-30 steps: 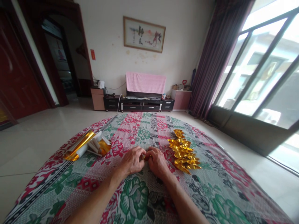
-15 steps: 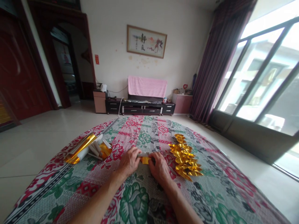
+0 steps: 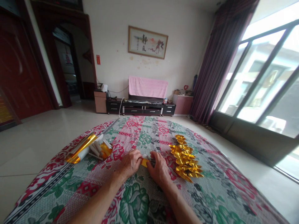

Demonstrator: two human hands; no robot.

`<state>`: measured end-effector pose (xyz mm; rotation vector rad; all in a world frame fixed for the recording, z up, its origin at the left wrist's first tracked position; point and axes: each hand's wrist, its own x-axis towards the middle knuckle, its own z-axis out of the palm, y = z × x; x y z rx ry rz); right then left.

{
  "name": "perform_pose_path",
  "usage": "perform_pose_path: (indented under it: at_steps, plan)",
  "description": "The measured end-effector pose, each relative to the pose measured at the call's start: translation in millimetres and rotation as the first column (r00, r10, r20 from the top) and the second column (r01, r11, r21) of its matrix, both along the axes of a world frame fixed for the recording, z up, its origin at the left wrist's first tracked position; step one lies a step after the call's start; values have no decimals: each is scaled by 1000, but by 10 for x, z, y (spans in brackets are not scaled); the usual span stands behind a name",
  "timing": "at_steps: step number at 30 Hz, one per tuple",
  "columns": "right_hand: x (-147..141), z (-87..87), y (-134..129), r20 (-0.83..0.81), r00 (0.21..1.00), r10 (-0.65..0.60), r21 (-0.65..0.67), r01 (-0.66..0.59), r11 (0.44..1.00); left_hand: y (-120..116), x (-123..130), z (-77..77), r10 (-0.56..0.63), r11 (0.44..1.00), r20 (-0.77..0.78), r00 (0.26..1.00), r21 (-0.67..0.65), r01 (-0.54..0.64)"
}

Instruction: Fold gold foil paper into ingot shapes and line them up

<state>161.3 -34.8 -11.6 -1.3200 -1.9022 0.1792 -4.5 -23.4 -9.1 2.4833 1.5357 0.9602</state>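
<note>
Between my hands, low over the flowered cloth, is a small piece of gold and white paper (image 3: 144, 162). My left hand (image 3: 131, 161) pinches its left end, fingers curled together. The thumb and fingers of my right hand (image 3: 158, 165) close on its right end. Several folded gold foil pieces (image 3: 186, 157) form a row on the cloth to the right of my right hand. Left of my left hand lie a gold and white paper roll (image 3: 81, 149) and a loose heap of white and gold paper strips (image 3: 101, 148).
A round table with a flowered cloth (image 3: 134, 202) fills the foreground. Beyond it stand a low black cabinet (image 3: 142, 109) and a screen under a pink cloth (image 3: 148, 86). A purple curtain (image 3: 210, 68) hangs beside the windows at the right.
The paper between my hands has tilted, its right end lower. My right hand's fingers have shifted over it, and the view has moved very slightly.
</note>
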Motion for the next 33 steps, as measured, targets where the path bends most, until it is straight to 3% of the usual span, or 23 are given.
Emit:
perform_pose_path:
  at_steps: [10,24,33]
  plan:
    - [27,71,-44,70,986,151,-7,-151,988,-50,16,59,-67,998,-90,994,11,69]
    - [105,134,-34,72,960,272,-65,-267,961,-77,-66,151,-235,971,-75,969,-57,231]
    - [148,122,-58,115,948,298,-40,-295,955,-87,-37,138,-231,968,-186,955,51,245]
